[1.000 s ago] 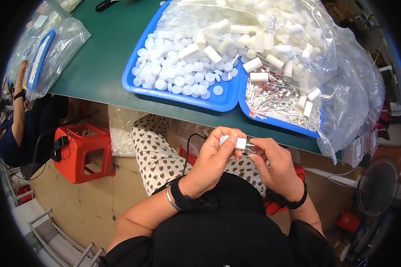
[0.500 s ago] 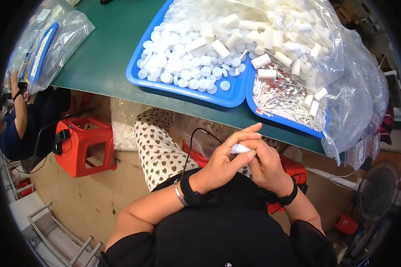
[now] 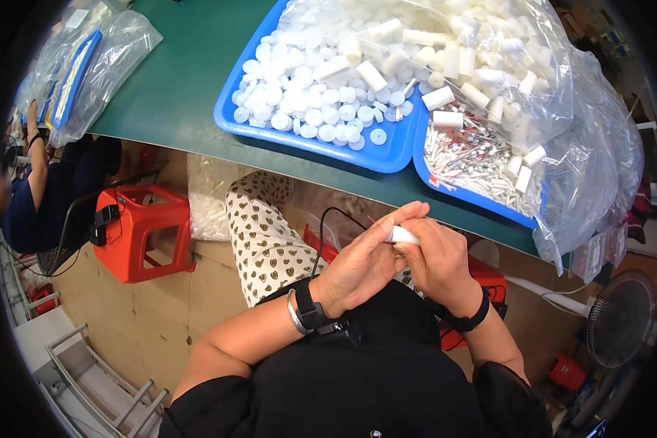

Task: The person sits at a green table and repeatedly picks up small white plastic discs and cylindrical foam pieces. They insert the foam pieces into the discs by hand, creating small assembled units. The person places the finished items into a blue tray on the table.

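Above my lap, both hands meet around a short white cylinder point(image 3: 401, 235). My right hand point(image 3: 443, 264) pinches it between thumb and bent fingers. My left hand point(image 3: 361, 269) is turned palm up, its fingers pressed along the cylinder's far side. A thin reddish tip sticks out by the left fingers; the rest of that piece is hidden. Beyond the hands, a blue tray point(image 3: 394, 157) holds many translucent white discs point(image 3: 292, 98). Right of it, a smaller blue tray point(image 3: 482, 207) holds thin white pieces with red wires point(image 3: 463, 150). Several white cylinders point(image 3: 447, 120) lie on top.
A clear plastic bag point(image 3: 591, 139) drapes over the trays on the green table point(image 3: 175, 73). Its front edge runs just beyond my hands. A red stool point(image 3: 142, 237) stands at left, near a seated person point(image 3: 40, 182). A fan point(image 3: 620, 319) stands at right.
My left hand has rolled palm up, and the reddish tip now shows beside its fingers. The white cylinder has shifted slightly up and right. The whole view has moved a little.
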The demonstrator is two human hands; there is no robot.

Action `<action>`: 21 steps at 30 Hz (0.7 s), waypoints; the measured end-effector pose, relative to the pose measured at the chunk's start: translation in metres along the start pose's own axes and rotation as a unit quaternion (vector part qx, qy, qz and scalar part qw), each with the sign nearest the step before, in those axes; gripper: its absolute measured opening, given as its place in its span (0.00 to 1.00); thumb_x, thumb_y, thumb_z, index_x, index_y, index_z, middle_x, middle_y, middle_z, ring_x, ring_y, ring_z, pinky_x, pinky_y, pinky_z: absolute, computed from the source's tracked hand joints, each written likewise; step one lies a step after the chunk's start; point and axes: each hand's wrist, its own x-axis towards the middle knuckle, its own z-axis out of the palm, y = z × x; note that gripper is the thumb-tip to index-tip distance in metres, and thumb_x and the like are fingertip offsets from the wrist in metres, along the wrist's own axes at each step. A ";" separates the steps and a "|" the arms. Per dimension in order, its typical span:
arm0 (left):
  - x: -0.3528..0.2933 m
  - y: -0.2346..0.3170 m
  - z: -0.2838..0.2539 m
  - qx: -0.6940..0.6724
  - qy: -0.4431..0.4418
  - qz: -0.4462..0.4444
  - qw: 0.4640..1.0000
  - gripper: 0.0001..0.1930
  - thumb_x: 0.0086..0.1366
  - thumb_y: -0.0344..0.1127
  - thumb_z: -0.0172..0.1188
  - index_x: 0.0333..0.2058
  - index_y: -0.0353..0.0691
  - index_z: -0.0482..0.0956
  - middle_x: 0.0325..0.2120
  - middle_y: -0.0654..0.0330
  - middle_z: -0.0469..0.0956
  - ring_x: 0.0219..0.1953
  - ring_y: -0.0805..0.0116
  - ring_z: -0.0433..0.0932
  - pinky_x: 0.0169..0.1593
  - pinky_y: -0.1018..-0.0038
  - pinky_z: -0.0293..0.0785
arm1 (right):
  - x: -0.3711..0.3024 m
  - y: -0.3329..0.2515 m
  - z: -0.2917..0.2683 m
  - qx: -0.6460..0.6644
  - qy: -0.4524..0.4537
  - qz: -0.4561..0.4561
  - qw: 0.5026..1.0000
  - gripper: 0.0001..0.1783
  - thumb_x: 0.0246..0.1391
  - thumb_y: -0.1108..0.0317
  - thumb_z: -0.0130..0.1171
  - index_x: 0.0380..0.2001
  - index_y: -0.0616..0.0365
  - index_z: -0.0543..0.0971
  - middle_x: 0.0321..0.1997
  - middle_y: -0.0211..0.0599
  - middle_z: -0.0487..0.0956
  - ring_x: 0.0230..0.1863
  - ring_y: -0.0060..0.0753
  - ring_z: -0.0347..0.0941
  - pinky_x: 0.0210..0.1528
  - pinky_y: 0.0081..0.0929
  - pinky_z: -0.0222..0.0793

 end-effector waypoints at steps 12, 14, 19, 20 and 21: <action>-0.005 -0.001 -0.015 0.001 0.063 0.019 0.998 0.25 0.77 0.53 0.37 0.64 0.45 0.61 0.65 0.59 0.63 0.67 0.61 0.60 0.69 0.60 0.58 | -0.009 -0.015 0.033 0.084 -0.014 0.111 0.990 0.15 0.58 0.70 0.58 0.46 0.64 0.70 0.36 0.49 0.78 0.31 0.55 0.77 0.30 0.42 0.74; -0.006 0.003 -0.013 0.021 0.056 0.019 0.998 0.27 0.77 0.54 0.36 0.65 0.45 0.59 0.65 0.59 0.63 0.67 0.59 0.60 0.70 0.60 0.57 | -0.007 -0.018 0.031 0.101 -0.015 0.117 0.988 0.13 0.60 0.71 0.57 0.46 0.64 0.70 0.37 0.50 0.79 0.34 0.55 0.78 0.33 0.42 0.74; -0.011 -0.014 -0.020 -0.005 0.043 0.038 0.998 0.26 0.77 0.54 0.35 0.64 0.45 0.59 0.66 0.60 0.60 0.67 0.59 0.60 0.70 0.60 0.57 | -0.016 -0.016 0.031 0.084 -0.059 0.124 0.987 0.10 0.61 0.73 0.55 0.45 0.63 0.71 0.37 0.48 0.79 0.36 0.53 0.78 0.38 0.41 0.74; -0.012 -0.016 -0.020 -0.025 0.042 0.037 0.998 0.25 0.77 0.53 0.35 0.64 0.45 0.60 0.67 0.60 0.59 0.67 0.58 0.60 0.70 0.60 0.57 | -0.017 -0.018 0.032 0.075 -0.063 0.126 0.987 0.10 0.61 0.73 0.55 0.44 0.62 0.71 0.36 0.49 0.79 0.35 0.53 0.78 0.37 0.41 0.74; -0.012 -0.017 -0.021 -0.045 0.041 0.036 0.997 0.25 0.77 0.53 0.35 0.63 0.46 0.60 0.67 0.60 0.59 0.67 0.58 0.60 0.70 0.60 0.58 | -0.016 -0.022 0.033 0.066 -0.068 0.128 0.987 0.10 0.61 0.74 0.55 0.44 0.62 0.72 0.36 0.49 0.79 0.35 0.54 0.78 0.36 0.40 0.74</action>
